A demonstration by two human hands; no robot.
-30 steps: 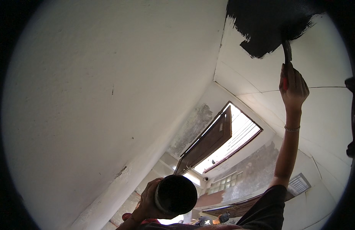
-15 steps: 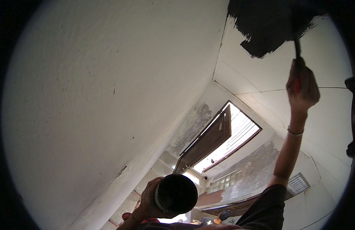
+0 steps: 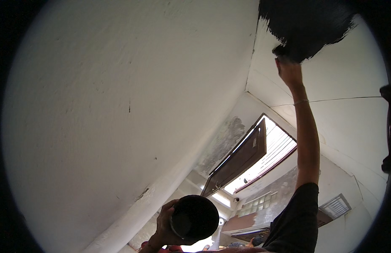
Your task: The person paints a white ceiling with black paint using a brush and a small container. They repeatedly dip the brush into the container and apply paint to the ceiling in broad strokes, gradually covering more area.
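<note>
My left hand (image 3: pixel 163 225) is wrapped round the side of a dark round paint pot (image 3: pixel 196 217), low in the view; its black inside shows, but its contents are hard to make out. High at the right, my right hand (image 3: pixel 291 72) is closed and raised at the lower edge of a wet-looking black paint patch (image 3: pixel 313 29) on the white panelled surface. The paintbrush in it is mostly lost against the black paint, and only a dark bit shows beside the fingers.
A broad white wall (image 3: pixel 119 105) fills the left, with small cracks and flaked spots. Further off are an open brown shutter (image 3: pixel 237 157) at a bright barred window (image 3: pixel 276 145), a peeling grey wall patch (image 3: pixel 224 139) and a slatted vent (image 3: pixel 335 205).
My right hand has swept left with the brush, to the patch's lower left edge. The view has shifted slightly. My left hand still holds the pot.
</note>
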